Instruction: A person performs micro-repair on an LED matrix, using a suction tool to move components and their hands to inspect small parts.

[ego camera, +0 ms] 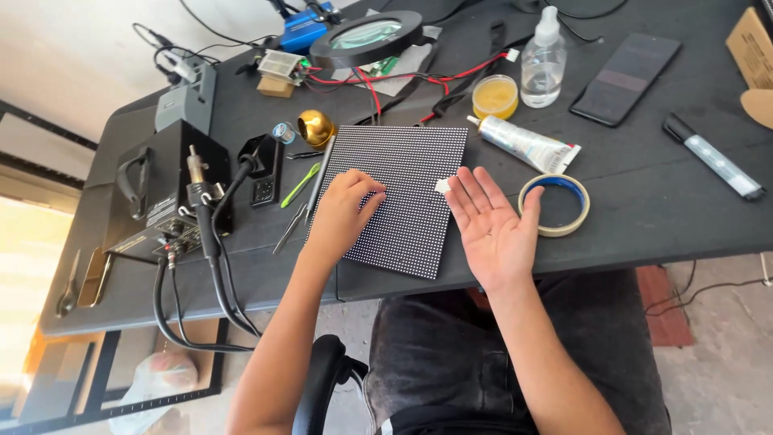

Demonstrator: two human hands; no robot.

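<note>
— Where's the dotted panel (pixel 403 193)?
— Flat on the dark desk (pixel 644 209), a black square studded with fine dots. The left hand (pixel 342 213) rests on its nine o'clock edge, fingers curled, gripping nothing.
— And the right hand (pixel 491 221)?
— Palm up, fingers spread, at three o'clock, a small white scrap (pixel 442 185) by its fingertips. A tape ring (pixel 554 205) lies just beyond.

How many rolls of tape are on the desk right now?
1: the tape roll lies flat just right of the open right hand, below the glue tube. Others may sit out of view.
</note>
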